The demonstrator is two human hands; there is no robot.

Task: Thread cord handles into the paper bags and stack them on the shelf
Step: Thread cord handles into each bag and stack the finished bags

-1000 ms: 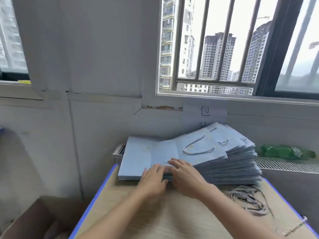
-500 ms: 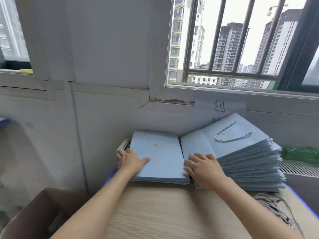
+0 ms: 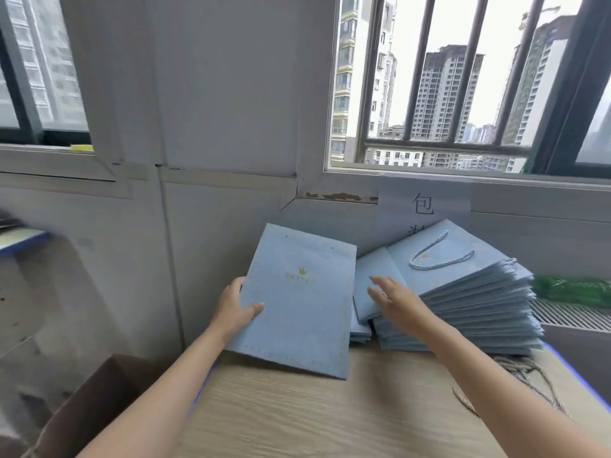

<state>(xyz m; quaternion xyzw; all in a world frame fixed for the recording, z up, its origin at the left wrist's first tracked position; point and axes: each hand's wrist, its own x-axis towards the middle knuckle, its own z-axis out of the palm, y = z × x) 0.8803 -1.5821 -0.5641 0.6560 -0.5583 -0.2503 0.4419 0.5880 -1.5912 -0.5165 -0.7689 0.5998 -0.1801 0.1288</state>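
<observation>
One flat pale-blue paper bag (image 3: 297,302) with a gold crown logo is lifted off the wooden tabletop (image 3: 297,414) near its far left corner, its long axis running from the near edge toward the wall and its far end tilted up. The left hand (image 3: 236,309) grips the bag's left edge, thumb curled over the printed face. The right hand (image 3: 395,300) hovers with fingers spread and holding nothing over the fanned stack of bags (image 3: 463,312) at the far right, whose top bag carries a looped cord handle (image 3: 436,256); loose cords (image 3: 515,375) lie by the right edge.
</observation>
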